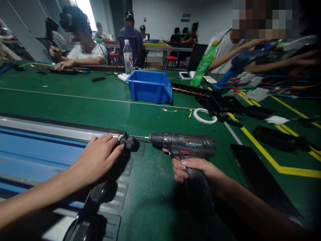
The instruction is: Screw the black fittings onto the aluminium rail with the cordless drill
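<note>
My right hand [193, 170] grips the handle of a dark cordless drill [185, 145], which lies level and points left. Its thin bit [141, 136] reaches a small black end fitting [128, 141] on a long grey and blue rail [50, 140]. My left hand [99, 157] rests over the end of that rail, fingers curled and pressing beside the black fitting.
A blue bin [149, 86] stands mid-table, with a water bottle [128, 57] behind it, a green bottle [204, 63] to the right and a white tape roll [205, 116]. Black slotted parts [120, 187] lie near me. Other people work at the far side among coloured wires [263, 85].
</note>
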Motion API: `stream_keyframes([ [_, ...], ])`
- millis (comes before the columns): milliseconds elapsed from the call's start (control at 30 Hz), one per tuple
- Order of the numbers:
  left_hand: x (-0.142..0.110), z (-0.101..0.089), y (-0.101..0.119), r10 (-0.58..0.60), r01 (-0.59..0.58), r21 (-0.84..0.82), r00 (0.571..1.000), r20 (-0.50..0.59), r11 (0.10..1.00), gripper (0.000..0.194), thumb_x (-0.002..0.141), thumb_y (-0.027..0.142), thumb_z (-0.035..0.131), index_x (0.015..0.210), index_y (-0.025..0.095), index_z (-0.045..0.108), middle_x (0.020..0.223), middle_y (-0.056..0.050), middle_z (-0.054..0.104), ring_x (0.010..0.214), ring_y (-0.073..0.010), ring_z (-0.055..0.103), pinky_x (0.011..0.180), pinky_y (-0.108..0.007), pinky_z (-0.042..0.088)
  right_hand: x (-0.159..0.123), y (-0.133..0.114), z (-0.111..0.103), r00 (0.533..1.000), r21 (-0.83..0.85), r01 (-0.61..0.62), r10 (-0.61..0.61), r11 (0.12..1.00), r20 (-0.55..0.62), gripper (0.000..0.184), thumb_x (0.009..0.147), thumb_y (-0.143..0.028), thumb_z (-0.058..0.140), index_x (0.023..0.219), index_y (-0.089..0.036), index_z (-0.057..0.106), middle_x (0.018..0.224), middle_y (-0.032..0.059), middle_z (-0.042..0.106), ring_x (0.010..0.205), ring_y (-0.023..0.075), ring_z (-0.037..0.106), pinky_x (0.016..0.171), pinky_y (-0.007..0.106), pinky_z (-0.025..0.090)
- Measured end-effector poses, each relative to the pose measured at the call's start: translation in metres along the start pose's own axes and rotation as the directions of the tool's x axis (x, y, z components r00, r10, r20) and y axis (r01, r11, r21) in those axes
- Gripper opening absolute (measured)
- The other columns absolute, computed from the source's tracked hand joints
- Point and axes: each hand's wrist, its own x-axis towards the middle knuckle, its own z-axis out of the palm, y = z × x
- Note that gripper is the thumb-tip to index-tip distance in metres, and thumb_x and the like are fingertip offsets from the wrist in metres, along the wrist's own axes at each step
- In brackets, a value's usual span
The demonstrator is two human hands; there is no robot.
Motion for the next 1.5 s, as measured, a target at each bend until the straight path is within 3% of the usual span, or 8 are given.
stream_keyframes([
  [1500, 0.0, 0.0002, 0.0, 0.004, -0.004, 0.006, 1.0, -0.011, 1.0, 0.041, 0.107, 0.045, 0.034, 0.099, 0.02, 0.065, 0.098, -0.008, 0.065, 0.098, -0.0295, 0.059, 0.09, -0.047, 0.042, 0.0004, -0.001, 0.0024, 1.0, -0.031, -0.003, 0.003, 1.0, 0.003, 0.042, 0.087, -0.025, 0.078, 0.126, -0.016, 0.066, 0.076, -0.0015, 0.054, 0.065, 0.0123, 0.055, 0.069, 0.03, 0.05],
])
